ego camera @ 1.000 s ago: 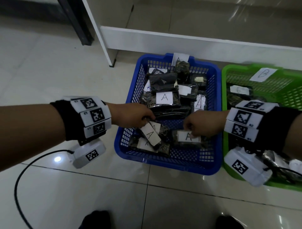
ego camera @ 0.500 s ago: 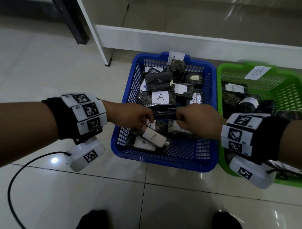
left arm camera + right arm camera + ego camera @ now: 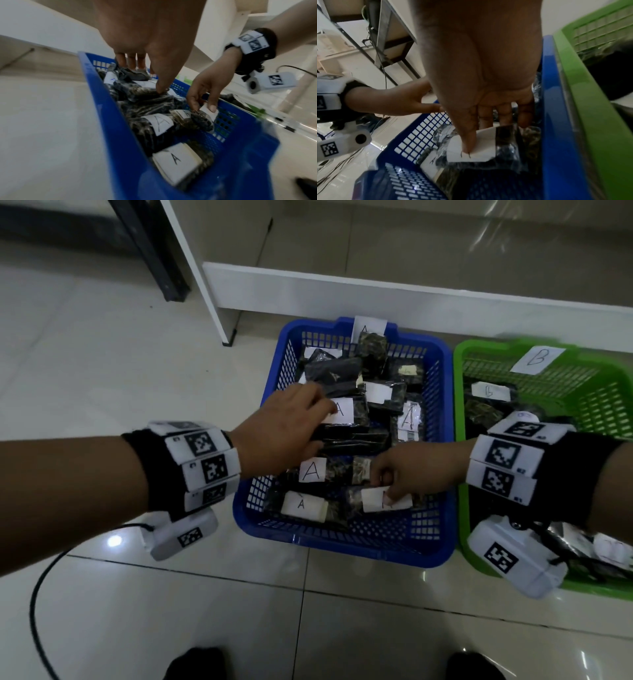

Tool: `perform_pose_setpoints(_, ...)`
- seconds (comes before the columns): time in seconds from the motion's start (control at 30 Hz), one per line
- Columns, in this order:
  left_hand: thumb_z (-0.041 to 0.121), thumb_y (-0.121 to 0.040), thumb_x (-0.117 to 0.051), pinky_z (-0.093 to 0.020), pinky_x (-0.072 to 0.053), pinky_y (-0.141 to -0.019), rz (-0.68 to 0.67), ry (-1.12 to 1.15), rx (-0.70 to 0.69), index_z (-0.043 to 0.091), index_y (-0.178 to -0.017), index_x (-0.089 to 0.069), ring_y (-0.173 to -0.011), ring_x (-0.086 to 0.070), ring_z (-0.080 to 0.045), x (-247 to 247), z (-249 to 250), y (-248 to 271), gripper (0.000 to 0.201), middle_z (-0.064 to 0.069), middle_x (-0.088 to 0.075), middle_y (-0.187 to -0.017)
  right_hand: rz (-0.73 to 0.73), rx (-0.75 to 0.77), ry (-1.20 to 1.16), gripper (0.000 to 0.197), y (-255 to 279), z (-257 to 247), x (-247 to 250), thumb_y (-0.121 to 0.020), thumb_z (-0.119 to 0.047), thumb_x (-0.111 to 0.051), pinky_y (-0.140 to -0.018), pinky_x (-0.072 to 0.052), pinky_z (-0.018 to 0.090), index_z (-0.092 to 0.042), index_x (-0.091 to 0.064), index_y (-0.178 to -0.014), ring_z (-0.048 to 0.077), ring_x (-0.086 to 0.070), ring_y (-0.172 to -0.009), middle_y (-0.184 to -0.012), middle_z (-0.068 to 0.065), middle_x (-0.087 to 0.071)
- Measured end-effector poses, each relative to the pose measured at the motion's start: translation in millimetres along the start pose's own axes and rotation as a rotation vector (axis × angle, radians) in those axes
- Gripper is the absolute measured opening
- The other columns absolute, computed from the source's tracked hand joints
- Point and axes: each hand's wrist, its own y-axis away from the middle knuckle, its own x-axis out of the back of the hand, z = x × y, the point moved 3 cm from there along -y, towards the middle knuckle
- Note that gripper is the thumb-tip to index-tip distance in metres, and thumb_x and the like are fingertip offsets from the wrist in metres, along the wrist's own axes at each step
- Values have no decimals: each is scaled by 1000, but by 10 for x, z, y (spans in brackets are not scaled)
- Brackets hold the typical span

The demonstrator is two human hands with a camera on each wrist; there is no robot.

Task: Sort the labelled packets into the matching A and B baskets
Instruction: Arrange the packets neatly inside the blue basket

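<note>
Since half a second ago, both hands have parted: the left hand [image 3: 284, 426] has gone up to the middle of the pile, the right hand [image 3: 407, 474] down to the near row.

From the head view, the blue plastic lattice basket [image 3: 260, 508] stands on the pale tiled floor [image 3: 137, 337], just beside the green plastic lattice basket [image 3: 462, 474] with a paper "B" tag [image 3: 536, 360]. The left hand's grip is loose, its straight fingers lying on dark clear-wrapped packets with white "A" labels [image 3: 342, 419]. The right hand pinches a dark packet with a white paper label [image 3: 376, 499] at the basket's near right.

From the left wrist view, the left hand [image 3: 147, 33] reaches down with fingers [image 3: 132, 62] extended, its thumb tip touching a dark packet. The right hand [image 3: 204, 88] holds the labelled packet [image 3: 205, 113] between thumb and forefinger against the blue basket [image 3: 111, 121] wall.

From the right wrist view, the right hand [image 3: 481, 67] has its thumb pressed on the white label, fingers [image 3: 503, 115] curled behind the packet [image 3: 505, 148], inside the blue basket [image 3: 556, 121] beside the green basket [image 3: 590, 108].
</note>
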Motion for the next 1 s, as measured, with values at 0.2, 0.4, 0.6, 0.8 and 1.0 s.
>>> perform_pose_setpoints(0.2, 40, -82, -65, -44, -44, -91, -138, -16, 26, 15, -124, -46, -110, -45, -27, -108, -136, -151, 52, -10, -42, -125, 267, -30, -61, 23, 54, 78, 386, -88, -26, -61, -59, -38, 19, -16, -56, -108, 11, -49, -76, -100, 0, -57)
perform_pose_setpoints(0.4, 43, -78, -62, -32, -38, -71, -93, 29, 26, 16, -108, -40, -80, -47, -18, 72, 12, -201, 46, -3, -51, -101, 356, -52, -247, 12, 232, 264, 734, -86, -20, -59, -51, -36, 24, -9, -60, -92, 12, -45, -63, -79, 1, -56)
perform_pose_setpoints(0.6, 45, -80, -66, -10, -41, -63, -367, 422, -117, 28, -103, -35, -79, -46, -3, -41, 517, 219, 42, 13, -43, -97, 101, -95, -540, 35, 486, 711, 882, -50, -23, -68, -46, -33, 25, -8, -59, -80, 14, -47, -56, -70, 9, -53)
perform_pose_setpoints(0.8, 49, -85, -60, -22, -39, -79, -452, 520, -210, 16, -115, -43, -97, -42, -10, -309, 843, 20, 48, 0, -44, -116, 124, -178, -509, 8, 441, 828, 789, -84, 2, -55, -37, -34, 19, -6, -57, -83, 15, -45, -54, -70, 8, -52)
perform_pose_setpoints(1.0, 28, -94, -50, -30, -35, -103, -394, 241, -358, 23, -129, -48, -119, -41, -15, -351, 659, -61, 35, 1, -48, -131, 85, -152, -421, 8, 397, 594, 766, -85, -3, -57, -41, -38, 22, -11, -57, -88, 12, -48, -54, -76, 8, -55)
